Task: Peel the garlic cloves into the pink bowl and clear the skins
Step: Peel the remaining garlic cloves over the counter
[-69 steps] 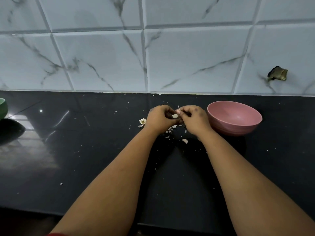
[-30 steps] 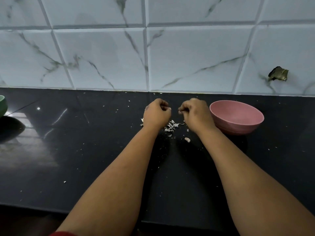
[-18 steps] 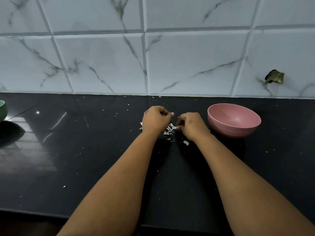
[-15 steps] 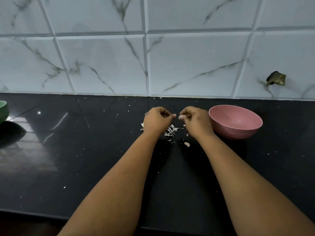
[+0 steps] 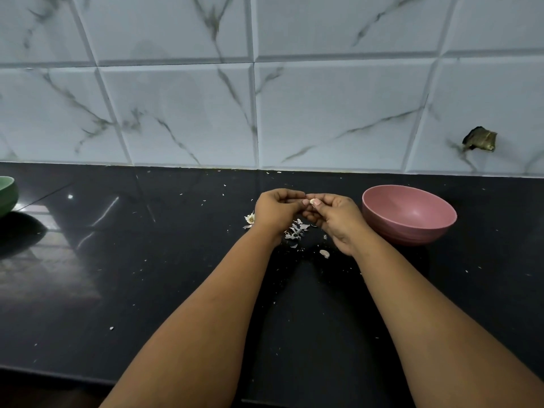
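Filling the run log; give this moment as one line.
step: peeling | left hand and right hand: pinch garlic clove | pink bowl: looks empty | skins: on counter

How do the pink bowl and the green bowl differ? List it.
The pink bowl sits right of the hands and shows whole, its visible inside bare; the green bowl sits at the far left and is cut by the frame edge. The pink bowl lies close to the right hand; the green bowl lies far from both hands. Both stand upright on the black counter.

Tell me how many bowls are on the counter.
2: the pink bowl stands right of the hands; a green bowl sits at the counter's far left edge, partly cut off by the frame.
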`<action>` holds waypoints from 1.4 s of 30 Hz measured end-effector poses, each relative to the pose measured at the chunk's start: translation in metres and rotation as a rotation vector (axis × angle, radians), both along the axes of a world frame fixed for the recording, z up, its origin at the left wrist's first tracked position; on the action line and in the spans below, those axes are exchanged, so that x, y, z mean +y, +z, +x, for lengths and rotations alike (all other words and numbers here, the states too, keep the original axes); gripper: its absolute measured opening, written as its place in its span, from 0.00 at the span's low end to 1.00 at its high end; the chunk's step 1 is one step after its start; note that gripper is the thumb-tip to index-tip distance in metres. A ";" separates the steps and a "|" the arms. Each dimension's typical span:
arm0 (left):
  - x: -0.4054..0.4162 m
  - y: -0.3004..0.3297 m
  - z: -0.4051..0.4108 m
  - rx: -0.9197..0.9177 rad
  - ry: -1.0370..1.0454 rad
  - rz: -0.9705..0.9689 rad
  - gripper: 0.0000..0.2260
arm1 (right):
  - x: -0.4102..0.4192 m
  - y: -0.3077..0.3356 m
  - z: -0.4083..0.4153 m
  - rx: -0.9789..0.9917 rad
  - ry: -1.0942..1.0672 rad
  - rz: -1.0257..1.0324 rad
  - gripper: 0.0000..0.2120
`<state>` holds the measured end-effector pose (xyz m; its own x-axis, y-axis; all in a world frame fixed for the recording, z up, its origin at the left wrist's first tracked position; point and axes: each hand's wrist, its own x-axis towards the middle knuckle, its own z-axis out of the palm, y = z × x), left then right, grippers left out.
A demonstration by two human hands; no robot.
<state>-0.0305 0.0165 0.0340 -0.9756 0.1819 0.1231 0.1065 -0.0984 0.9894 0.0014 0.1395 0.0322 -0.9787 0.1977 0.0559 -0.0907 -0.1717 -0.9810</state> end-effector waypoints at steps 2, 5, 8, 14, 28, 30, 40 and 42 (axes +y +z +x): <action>-0.001 0.001 -0.001 -0.041 -0.010 0.020 0.06 | 0.002 0.000 0.001 -0.010 0.029 -0.003 0.09; 0.001 -0.001 -0.002 -0.064 -0.014 -0.003 0.09 | 0.003 -0.001 0.004 -0.016 0.046 0.019 0.09; 0.002 -0.001 -0.001 -0.034 -0.018 0.015 0.08 | 0.005 -0.002 0.003 0.010 -0.005 0.059 0.07; 0.006 0.000 0.001 0.022 -0.064 -0.063 0.06 | 0.010 -0.002 0.005 0.008 -0.072 0.055 0.04; -0.001 0.006 0.003 0.033 0.019 0.001 0.05 | 0.006 -0.007 -0.001 0.162 -0.242 0.410 0.03; -0.002 0.005 0.001 0.066 0.029 -0.063 0.04 | 0.006 -0.006 0.000 0.158 -0.247 0.370 0.04; 0.004 -0.002 0.001 0.327 0.190 -0.419 0.04 | 0.006 -0.006 -0.003 0.147 -0.262 0.356 0.09; 0.005 -0.003 0.001 0.341 0.209 -0.461 0.04 | 0.006 -0.008 -0.004 0.138 -0.270 0.388 0.09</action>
